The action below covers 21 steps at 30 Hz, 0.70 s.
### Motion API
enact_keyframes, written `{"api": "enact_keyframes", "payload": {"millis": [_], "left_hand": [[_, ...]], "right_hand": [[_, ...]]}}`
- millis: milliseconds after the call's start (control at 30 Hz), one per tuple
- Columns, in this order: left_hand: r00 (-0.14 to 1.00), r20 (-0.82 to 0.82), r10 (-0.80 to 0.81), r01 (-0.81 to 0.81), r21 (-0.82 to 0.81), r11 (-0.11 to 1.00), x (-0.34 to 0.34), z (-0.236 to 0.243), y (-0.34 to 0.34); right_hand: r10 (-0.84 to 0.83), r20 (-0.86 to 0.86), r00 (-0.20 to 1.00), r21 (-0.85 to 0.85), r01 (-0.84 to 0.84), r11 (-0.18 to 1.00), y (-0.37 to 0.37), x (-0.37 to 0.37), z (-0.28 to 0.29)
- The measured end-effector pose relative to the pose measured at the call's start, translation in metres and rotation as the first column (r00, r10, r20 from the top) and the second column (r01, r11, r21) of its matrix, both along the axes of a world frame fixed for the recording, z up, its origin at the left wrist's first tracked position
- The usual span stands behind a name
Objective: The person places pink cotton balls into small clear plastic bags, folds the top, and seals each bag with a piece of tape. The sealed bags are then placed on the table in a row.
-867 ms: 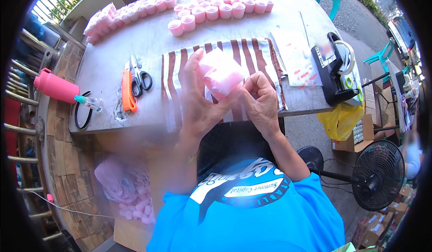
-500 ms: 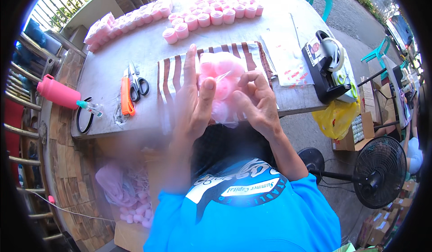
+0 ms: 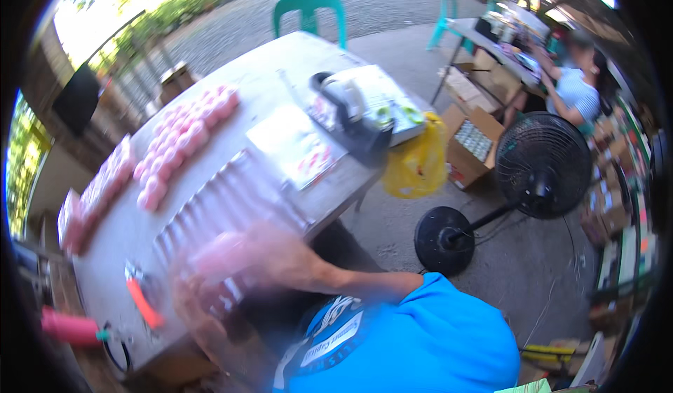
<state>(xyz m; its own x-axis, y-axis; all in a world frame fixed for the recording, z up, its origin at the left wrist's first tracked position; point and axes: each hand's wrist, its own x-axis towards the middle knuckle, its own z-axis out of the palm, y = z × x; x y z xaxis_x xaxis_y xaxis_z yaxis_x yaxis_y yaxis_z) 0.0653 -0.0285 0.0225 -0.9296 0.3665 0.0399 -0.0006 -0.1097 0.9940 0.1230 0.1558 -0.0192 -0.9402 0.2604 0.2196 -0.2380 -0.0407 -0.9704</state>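
Note:
A bundle of pink, rounded pieces lies between my two hands, over the near edge of a brown-and-white striped cloth. My right hand is against the bundle's right side, its fingers smeared by motion. My left hand is on the bundle's left side, also blurred, so its grip does not show. Farther up the table stand a group of pink cup-shaped pieces and a long row of pink packs. Orange-handled scissors or a cutter lies left of the cloth.
A black tape dispenser and a white sheet are on the table's right part. A yellow plastic bag hangs from its corner. On the floor at right stand a black fan and an open carton. A person sits at another table.
The view has swung to the right, so the table sits farther left and the person at right shows more. My hands have come closer together around the pink bundle.

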Motion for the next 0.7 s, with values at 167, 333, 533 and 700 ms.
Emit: {"api": "enact_keyframes", "payload": {"millis": [167,333,533,700], "left_hand": [[0.93,-0.366,-0.045,-0.032,-0.202,0.979,-0.026,-0.011,0.024],[0.894,-0.435,0.112,-0.131,-0.015,0.991,-0.03,-0.017,0.036],[0.948,-0.315,0.055,-0.073,-0.047,0.996,-0.025,0.005,0.029],[0.915,-0.4,0.058,-0.091,-0.063,0.994,-0.023,-0.005,0.019]], "right_hand": [[-0.143,-0.057,0.988,0.345,0.154,0.926,0.004,-0.003,0.009],[-0.222,-0.309,0.925,0.349,0.327,0.878,0.015,-0.01,0.025],[-0.143,-0.276,0.95,0.444,0.258,0.858,0.011,0.004,0.041],[-0.121,-0.245,0.962,0.403,0.215,0.89,0.008,0.005,0.034]]}}
